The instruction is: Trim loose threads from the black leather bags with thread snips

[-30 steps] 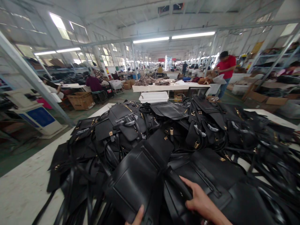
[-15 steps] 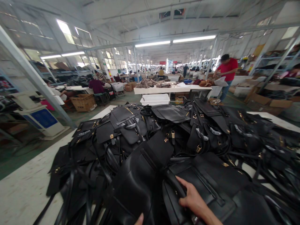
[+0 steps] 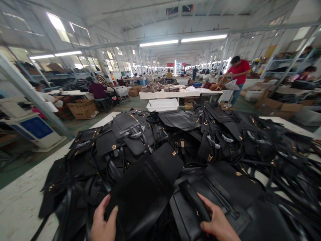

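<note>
Low in the view, my right hand (image 3: 218, 219) is closed around a thick black strap (image 3: 192, 197) on a black bag (image 3: 182, 209). Its thumb and forefinger lie on the strap's near side; the other fingers are hidden. My left hand (image 3: 104, 219) has thumb and forefinger apart, beside the left edge of a smooth black bag (image 3: 140, 187) with a raised flap. Whether it touches that edge I cannot tell. Another black bag (image 3: 233, 194) with a long strip across its front lies under and beyond my right hand.
A heap of black bags (image 3: 180, 118) with gold buckles covers much of the white table (image 3: 22, 197). Beyond stand a white bin (image 3: 162, 105) and a second table (image 3: 150, 96) with stacked pieces. A person in a red top (image 3: 239, 72) works there. A metal post (image 3: 32, 93) rises at left.
My left hand has risen into view with its fingers apart. My right hand has shifted slightly right with the strap, and the smooth bag on the left now lies flatter. The whole view has swung slightly.
</note>
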`<state>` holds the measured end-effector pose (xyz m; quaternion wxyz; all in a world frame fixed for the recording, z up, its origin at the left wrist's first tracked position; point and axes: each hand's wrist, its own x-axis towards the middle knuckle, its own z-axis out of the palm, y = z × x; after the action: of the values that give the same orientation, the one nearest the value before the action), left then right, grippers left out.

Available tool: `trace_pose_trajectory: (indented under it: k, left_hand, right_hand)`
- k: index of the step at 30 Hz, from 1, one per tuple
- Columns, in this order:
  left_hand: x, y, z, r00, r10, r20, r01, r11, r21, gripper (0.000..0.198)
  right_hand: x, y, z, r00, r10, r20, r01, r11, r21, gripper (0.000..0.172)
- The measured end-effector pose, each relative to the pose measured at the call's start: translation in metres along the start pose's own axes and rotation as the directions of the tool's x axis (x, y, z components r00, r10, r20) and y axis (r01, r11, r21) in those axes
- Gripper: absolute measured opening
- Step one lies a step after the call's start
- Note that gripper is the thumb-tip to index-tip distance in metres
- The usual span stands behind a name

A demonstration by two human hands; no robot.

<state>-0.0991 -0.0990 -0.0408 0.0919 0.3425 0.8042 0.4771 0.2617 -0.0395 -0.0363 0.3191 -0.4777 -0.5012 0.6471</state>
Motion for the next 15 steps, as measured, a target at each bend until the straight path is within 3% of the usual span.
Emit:
trace_pose_trajectory:
  k: [3,6,8,11,15]
  left_hand:
    - [0.034,0.029,0.037,0.958,0.205,0.199,-0.227,0.969,0.098,0.055]
    - [0.065,0.053,0.08,0.919,0.257,0.299,-0.287,0.956,0.062,0.061]
    - [0.082,0.067,0.101,0.904,0.224,0.363,-0.251,0.968,0.026,0.061]
    - [0.095,0.084,0.113,0.849,0.148,0.507,-0.14,0.989,-0.054,0.045]
    - [0.071,0.096,0.107,0.787,0.066,0.613,0.078,0.976,-0.206,0.039]
  right_hand:
    - [-0.003,0.008,0.003,1.0,0.003,0.006,-0.002,1.0,-0.02,0.083]
    - [-0.005,0.009,0.002,0.999,-0.023,0.046,0.026,0.998,-0.06,0.085]
    - [-0.009,0.003,0.001,0.996,-0.046,0.073,0.052,0.995,-0.085,0.084]
    - [-0.017,-0.009,0.001,0.998,-0.039,0.043,0.043,0.994,-0.096,0.079]
    - [-0.03,-0.016,-0.004,1.0,-0.024,0.018,0.025,0.998,-0.065,0.073]
